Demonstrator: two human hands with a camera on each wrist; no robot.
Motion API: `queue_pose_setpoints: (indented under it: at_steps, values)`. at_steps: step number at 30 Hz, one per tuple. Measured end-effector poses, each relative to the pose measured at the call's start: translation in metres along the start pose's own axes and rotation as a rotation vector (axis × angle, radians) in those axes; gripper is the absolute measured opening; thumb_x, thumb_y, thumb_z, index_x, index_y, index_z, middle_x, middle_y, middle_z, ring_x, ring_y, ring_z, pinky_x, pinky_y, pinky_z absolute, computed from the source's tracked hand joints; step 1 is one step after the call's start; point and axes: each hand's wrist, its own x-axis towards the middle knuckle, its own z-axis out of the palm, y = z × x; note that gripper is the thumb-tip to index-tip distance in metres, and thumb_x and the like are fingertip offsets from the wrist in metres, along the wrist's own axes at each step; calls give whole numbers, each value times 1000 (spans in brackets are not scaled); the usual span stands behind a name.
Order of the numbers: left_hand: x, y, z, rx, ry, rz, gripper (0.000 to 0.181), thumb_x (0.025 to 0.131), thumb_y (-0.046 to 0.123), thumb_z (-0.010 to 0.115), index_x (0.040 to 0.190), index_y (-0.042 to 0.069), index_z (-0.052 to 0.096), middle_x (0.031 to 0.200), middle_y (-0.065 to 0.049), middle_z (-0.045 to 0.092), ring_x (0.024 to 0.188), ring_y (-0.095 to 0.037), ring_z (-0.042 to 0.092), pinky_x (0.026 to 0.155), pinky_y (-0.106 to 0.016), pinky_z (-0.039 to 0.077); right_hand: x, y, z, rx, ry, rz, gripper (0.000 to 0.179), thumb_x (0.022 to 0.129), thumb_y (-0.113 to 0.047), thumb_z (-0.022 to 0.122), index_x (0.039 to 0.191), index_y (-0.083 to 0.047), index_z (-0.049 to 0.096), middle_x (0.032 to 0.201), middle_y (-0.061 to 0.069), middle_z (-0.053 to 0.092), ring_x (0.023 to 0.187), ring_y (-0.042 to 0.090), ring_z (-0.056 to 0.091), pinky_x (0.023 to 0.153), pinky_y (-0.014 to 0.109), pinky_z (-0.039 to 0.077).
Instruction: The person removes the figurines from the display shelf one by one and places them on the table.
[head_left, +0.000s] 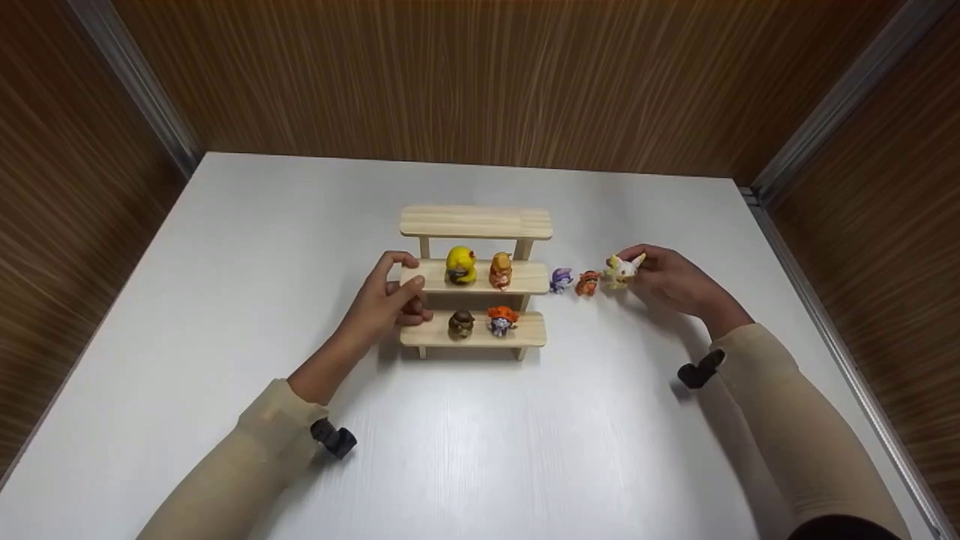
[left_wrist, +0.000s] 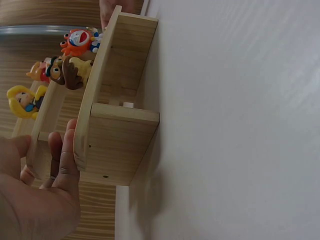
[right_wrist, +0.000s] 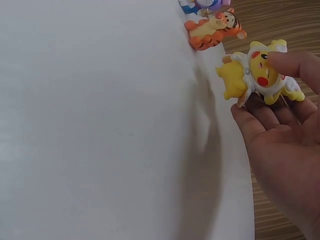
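Observation:
A three-tier wooden display shelf (head_left: 475,223) stands on the white table. My left hand (head_left: 371,304) grips the left end of its middle board between thumb and fingers, other fingers touching the lower board. The middle board carries a yellow-haired figurine (head_left: 460,266) and an orange-and-yellow figurine (head_left: 501,271). Below them are a brown-topped figurine (head_left: 461,324) and a figurine with an orange crab-like hat (head_left: 502,320). My right hand (head_left: 671,281) pinches a yellow figurine in a white hood (right_wrist: 260,72), red-cheeked in the right wrist view, to the right of the shelf.
Between the shelf and my right hand stand a purple-and-white figurine (head_left: 561,280) and an orange tiger figurine (right_wrist: 215,31). The white table (head_left: 480,442) extends around the shelf. Wood-grain panels (head_left: 450,82) rise behind it and at both sides.

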Motion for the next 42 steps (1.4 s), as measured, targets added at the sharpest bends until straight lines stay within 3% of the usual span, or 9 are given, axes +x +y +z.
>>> queue_pose_setpoints:
  at_steps: [10, 20, 27, 38, 42]
  values:
    - [1, 0, 1, -31, 0, 15, 28, 109, 16, 56, 130, 11, 39, 70, -10, 58, 72, -25, 73, 70, -32, 63, -1, 8, -3, -40, 14, 79, 42, 97, 2, 65, 136, -4, 52, 134, 3, 54, 103, 13, 51, 77, 24, 45]
    - [0, -1, 1, -36, -8, 19, 30, 108, 18, 57, 131, 10, 39, 69, -11, 55, 72, -24, 72, 71, -33, 63, -2, 10, -5, -33, 16, 77, 42, 98, -2, 67, 136, -5, 50, 134, 1, 54, 107, 13, 52, 83, 23, 48]
    - [0, -1, 0, 19, -1, 11, 32, 108, 22, 58, 133, 12, 40, 74, -11, 64, 76, -25, 76, 72, -31, 63, -4, 11, -6, -46, 0, 39, 40, 99, -3, 67, 136, -5, 51, 136, -2, 60, 108, 11, 51, 81, 22, 45]
    - [-1, 0, 0, 8, -2, 13, 31, 108, 21, 57, 133, 12, 40, 75, -11, 64, 77, -25, 76, 72, -32, 63, -4, 7, -11, -53, -28, 47, 53, 96, 4, 62, 145, -10, 50, 140, 1, 47, 110, 17, 42, 74, 26, 40]
    - [-1, 0, 0, 2, -5, 20, 31, 108, 21, 57, 133, 12, 39, 74, -11, 63, 77, -26, 76, 72, -32, 63, -5, 4, -13, -7, -38, 59, 57, 99, 1, 62, 152, -11, 43, 146, 2, 47, 114, 18, 43, 84, 26, 43]
